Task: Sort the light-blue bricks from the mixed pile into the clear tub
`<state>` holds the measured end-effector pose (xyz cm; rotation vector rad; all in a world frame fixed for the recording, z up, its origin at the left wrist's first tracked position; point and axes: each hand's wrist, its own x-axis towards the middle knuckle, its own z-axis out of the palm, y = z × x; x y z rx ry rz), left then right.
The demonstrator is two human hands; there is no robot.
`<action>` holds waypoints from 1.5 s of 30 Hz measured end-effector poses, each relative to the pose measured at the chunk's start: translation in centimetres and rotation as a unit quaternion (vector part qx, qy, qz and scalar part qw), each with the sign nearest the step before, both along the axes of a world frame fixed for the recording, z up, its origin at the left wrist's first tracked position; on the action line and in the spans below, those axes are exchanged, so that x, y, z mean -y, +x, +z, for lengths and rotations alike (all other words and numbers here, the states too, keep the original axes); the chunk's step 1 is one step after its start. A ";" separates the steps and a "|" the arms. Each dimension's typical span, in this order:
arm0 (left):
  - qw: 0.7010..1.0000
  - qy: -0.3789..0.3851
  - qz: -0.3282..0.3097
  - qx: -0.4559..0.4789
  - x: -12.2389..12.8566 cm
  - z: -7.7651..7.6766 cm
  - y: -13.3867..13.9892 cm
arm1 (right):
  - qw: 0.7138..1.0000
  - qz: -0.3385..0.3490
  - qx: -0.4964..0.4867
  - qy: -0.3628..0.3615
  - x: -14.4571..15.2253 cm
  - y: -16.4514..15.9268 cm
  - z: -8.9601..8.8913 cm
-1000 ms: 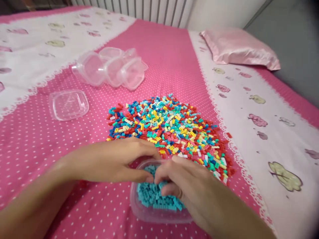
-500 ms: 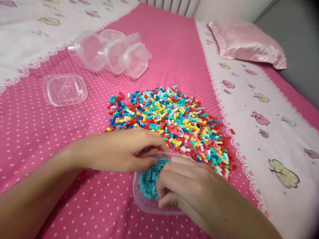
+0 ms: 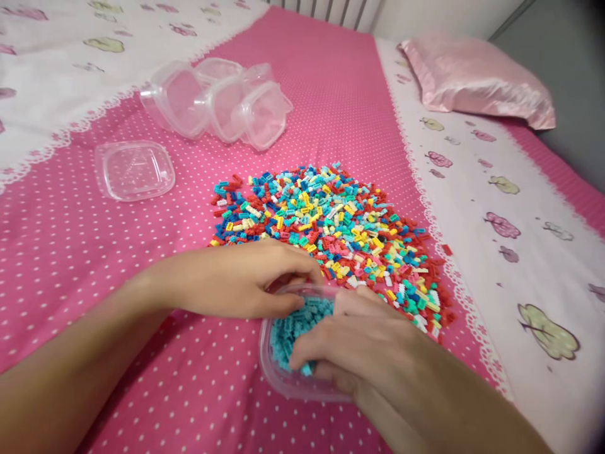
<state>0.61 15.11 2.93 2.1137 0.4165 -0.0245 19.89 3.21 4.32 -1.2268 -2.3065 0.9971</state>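
Note:
A clear plastic container [image 3: 265, 366] with many small turquoise building bricks [image 3: 289, 331] in it sits on the bed in front of me. My left hand [image 3: 269, 277] grips its far left rim, the thumb over the inside and the fingers behind. Over the container's right side, my right hand [image 3: 363, 347] reaches in. Its index finger stretches down onto the turquoise bricks, apart from the thumb; no brick shows between them. The palm hides part of the container. Just beyond lies a wide pile of mixed-colour building bricks [image 3: 331, 221].
Several clear plastic containers [image 3: 222, 104] lie together at the back left. A clear lid [image 3: 137, 171] lies flat nearer to me. At the back right rests a pink satin pillow [image 3: 477, 79]. The pink dotted bedsheet [image 3: 212, 378] has a pale printed band on each side.
The fingers of my right hand have spread from a closed pinch, the index finger reaching left onto the bricks. My left hand keeps its place at the rim. The view has shifted slightly.

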 end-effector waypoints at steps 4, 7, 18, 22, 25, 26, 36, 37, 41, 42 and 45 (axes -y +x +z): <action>1.000 0.002 0.000 0.000 0.0 0.0 0.1 | 0.999 -0.024 0.016 -0.035 0.4 -0.2 0.8; 1.000 -0.008 -0.005 0.001 -0.1 -0.1 0.1 | 0.998 -0.014 0.044 -0.047 0.4 -0.2 0.9; 1.000 -0.026 -0.012 0.005 0.0 0.1 0.1 | 0.999 -0.024 0.007 0.021 0.1 -0.6 0.2; 1.000 -0.030 -0.002 0.000 0.0 0.0 -0.1 | 0.996 -0.045 -0.061 0.044 -0.3 0.7 0.8; 0.999 -0.044 0.001 0.003 0.1 -0.1 -0.2 | 0.994 -0.060 -0.059 0.068 -0.6 1.3 0.8; 0.999 -0.046 0.001 0.005 0.1 -0.1 -0.2 | 0.993 -0.065 -0.055 0.077 -0.6 1.3 0.8; 0.999 -0.045 0.000 -0.024 0.0 0.2 -0.3 | 0.995 -0.042 -0.003 0.095 -0.4 1.1 0.6; 0.999 -0.050 0.003 -0.022 0.0 0.2 -0.3 | 0.995 -0.028 0.004 0.091 -0.4 0.9 0.4; 0.998 -0.060 0.011 -0.022 0.0 0.2 -0.3 | 0.997 -0.004 0.011 0.082 0.0 0.2 -0.6; 0.998 -0.061 0.013 -0.023 0.1 0.2 -0.3 | 0.997 -0.002 0.010 0.082 0.1 0.0 -0.8; 0.998 -0.065 0.013 -0.017 0.1 0.4 -0.3 | 0.996 0.004 0.017 0.092 0.0 -0.1 -0.9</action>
